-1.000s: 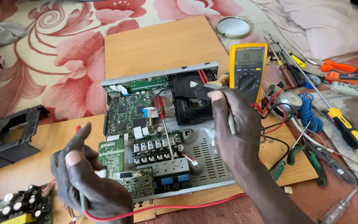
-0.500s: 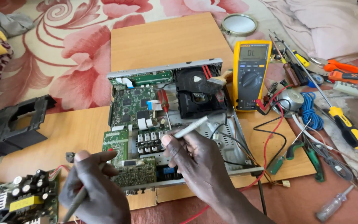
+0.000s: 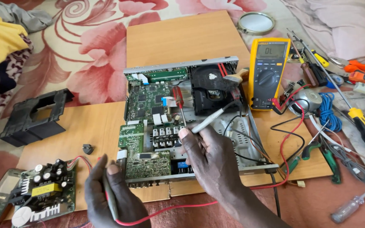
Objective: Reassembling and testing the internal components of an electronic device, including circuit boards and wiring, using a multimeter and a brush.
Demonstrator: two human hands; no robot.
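Gripping probes, both hands (image 3: pixel 210 158) hover seemingly over the open chassis (image 3: pixel 182 122).

A yellow multimeter (image 3: pixel 269 72) lies right of the opened player, its grey rectangular screen (image 3: pixel 270 51) lit at the top. A phone's pale screen (image 3: pixel 6 184) shows at the lower left corner.

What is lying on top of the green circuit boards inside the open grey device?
On the green circuit boards inside the grey device lies a red-handled screwdriver. The right hand, holding a grey probe, covers the part below it.

Head camera looks steeply down — close over the opened player (image 3: pixel 182 122).
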